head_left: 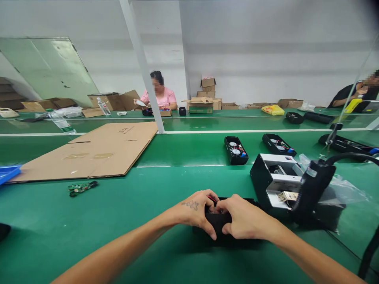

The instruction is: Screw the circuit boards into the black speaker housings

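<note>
Right in front of me on the green table (142,221) lies a black plastic speaker housing (218,221). My left hand (197,211) grips its left part, thumb along the near wall and fingers curled over into the inside. From the other side my right hand (244,217) holds the same housing, its thumb on the near wall too. Both hands' fingertips meet over the opening, where a bit of red wire (211,198) shows. What the fingertips touch inside is hidden.
To the right stand a white-and-black machine (280,177) and a black handheld tool (316,185) on a cable. Beyond are open speaker housings (236,150). A flat cardboard sheet (112,148) and green circuit boards (79,188) lie left. A person in pink (166,96) sits across.
</note>
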{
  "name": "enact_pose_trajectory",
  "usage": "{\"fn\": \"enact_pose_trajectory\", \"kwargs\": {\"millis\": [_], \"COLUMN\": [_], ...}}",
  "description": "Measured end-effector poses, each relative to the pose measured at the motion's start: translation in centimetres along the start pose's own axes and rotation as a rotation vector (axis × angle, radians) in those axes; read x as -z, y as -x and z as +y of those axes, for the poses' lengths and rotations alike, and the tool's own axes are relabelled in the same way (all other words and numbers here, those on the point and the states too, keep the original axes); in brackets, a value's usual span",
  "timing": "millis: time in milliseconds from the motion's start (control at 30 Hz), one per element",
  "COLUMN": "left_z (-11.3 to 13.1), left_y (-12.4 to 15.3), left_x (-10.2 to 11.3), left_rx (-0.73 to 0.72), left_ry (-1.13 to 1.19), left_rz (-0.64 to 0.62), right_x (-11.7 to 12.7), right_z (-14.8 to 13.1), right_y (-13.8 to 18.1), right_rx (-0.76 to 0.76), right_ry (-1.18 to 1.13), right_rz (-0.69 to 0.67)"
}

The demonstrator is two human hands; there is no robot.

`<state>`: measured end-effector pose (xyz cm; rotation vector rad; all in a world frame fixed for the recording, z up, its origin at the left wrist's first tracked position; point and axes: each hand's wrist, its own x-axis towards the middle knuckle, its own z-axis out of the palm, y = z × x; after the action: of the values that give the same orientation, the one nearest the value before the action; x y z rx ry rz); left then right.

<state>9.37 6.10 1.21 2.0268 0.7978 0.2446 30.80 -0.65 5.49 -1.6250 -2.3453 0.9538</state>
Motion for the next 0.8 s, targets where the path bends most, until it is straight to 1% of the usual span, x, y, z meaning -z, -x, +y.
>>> {"fn": "enact_pose_trajectory", "kwargs": {"millis": [167, 433, 633, 700, 800], "left_z": [0.1, 0.3, 0.6, 0.7, 0.9], "left_y": [-0.1, -0.4, -0.5, -0.5, -0.5], "left_x": [0.2, 0.3, 0.8, 0.8, 0.9], "left_rx": [0.023, 0.053, 0.015, 0.010, 0.008], "left_ry": [0.020, 0.024, 0.006, 0.019, 0.034], "left_rz": [0.000, -0.005, -0.049, -0.058, -0.067], "right_x": [-0.5, -1.0, -0.8, -0.8, -0.9], "right_z": [0.0, 1.5, 1.7, 1.4, 1.0], "right_y": [0.1, -1.0, -1.2, -1.1, -1.0], "right_rx": [-0.048, -0.003, 0.047, 0.036, -0.025], "right_ry": [0.046, -0.039, -0.071, -0.064, -0.049], "right_rz": [-0.014, -0.002, -0.008, -0.008, -0.017]}}
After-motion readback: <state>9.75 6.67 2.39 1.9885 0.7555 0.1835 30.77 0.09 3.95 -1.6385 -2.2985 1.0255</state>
